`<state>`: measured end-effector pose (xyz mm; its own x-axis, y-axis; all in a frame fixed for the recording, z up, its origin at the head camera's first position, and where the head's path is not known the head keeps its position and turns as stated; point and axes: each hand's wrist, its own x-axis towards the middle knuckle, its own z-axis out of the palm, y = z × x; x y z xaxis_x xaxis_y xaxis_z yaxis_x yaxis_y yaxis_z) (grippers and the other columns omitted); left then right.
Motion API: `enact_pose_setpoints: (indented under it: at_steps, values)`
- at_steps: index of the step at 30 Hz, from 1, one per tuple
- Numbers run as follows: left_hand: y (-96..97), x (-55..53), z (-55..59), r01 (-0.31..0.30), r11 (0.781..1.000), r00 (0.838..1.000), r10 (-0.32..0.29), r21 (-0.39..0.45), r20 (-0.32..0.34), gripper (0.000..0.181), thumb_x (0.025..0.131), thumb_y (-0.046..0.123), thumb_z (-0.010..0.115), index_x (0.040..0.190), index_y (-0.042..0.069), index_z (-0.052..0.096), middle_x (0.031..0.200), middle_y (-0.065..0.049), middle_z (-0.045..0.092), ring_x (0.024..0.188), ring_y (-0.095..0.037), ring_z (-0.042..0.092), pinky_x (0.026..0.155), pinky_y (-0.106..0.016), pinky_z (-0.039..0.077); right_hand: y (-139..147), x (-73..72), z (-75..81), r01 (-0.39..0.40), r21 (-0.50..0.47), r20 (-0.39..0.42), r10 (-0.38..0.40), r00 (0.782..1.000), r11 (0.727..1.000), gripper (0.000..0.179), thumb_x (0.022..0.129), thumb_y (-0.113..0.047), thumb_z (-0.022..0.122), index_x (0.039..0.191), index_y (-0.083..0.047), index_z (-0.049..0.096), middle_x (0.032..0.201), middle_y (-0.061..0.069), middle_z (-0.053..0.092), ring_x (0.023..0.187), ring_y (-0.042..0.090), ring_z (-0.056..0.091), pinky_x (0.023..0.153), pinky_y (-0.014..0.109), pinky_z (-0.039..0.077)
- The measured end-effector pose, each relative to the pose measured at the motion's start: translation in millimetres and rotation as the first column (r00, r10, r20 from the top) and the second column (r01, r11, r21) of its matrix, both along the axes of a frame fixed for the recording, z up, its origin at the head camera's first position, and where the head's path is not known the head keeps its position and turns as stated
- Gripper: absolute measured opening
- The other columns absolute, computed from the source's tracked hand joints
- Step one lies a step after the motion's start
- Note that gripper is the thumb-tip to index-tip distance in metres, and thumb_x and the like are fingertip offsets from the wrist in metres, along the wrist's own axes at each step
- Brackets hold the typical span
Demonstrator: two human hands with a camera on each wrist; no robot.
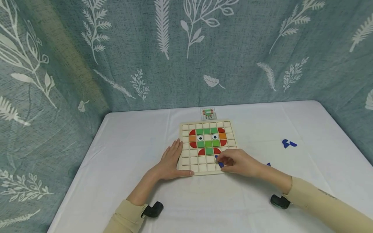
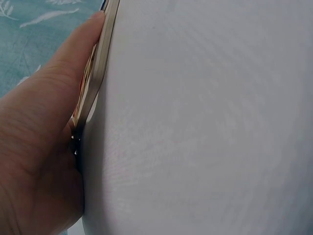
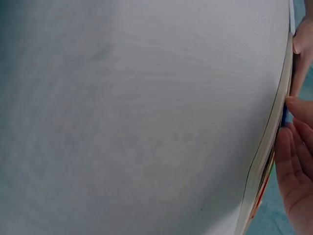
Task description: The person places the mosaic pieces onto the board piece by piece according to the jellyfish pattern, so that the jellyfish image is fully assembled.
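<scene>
A wooden grid board lies on the white table, with red, green and orange pieces and two eye pieces in its squares. My left hand rests at the board's front left corner, fingers straight along the left side and thumb along the front edge; the left wrist view shows the thumb against that edge. Over the front right squares, my right hand pinches a small blue piece between thumb and fingers. The right wrist view shows a sliver of blue between the fingertips; its full shape is hidden.
Behind the board lies a small picture card with a similar coloured figure. Several blue pieces are on the table to the right, and another blue piece shows just beyond the right forearm. A patterned curtain hangs behind the table.
</scene>
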<state>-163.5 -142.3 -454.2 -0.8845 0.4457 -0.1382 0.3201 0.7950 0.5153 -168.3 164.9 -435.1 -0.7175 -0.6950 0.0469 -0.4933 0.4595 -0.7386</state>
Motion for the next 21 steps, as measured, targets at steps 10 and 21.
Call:
enact_pose_setpoints:
  at_steps: [10,21]
  values:
    - [-0.2,-0.7,1.5,0.000,1.000,1.000,0.000,-0.013,0.020,0.121,0.078,0.057,0.074,0.155,-0.002,0.002,0.162,-0.015,-0.004,0.149,-0.027,-0.007,0.118,-0.048,0.000,-1.9,-0.2,-1.1,-0.008,-0.012,-0.022,0.008,1.000,1.000,0.024,0.086,-0.008,0.074,0.109,-0.011,0.069,0.097,-0.004,0.066,0.084,0.007,0.059,0.073,0.024,0.053]
    - [-1.3,-1.4,1.4,0.006,1.000,1.000,-0.006,0.000,0.021,0.121,0.078,0.058,0.073,0.154,-0.002,0.001,0.162,-0.016,-0.005,0.149,-0.027,-0.008,0.118,-0.048,0.001,36.8,0.5,8.0,0.101,0.018,-0.027,-0.101,0.995,0.995,0.020,0.087,-0.014,0.075,0.107,-0.015,0.070,0.097,-0.009,0.066,0.087,0.009,0.058,0.077,0.026,0.053]
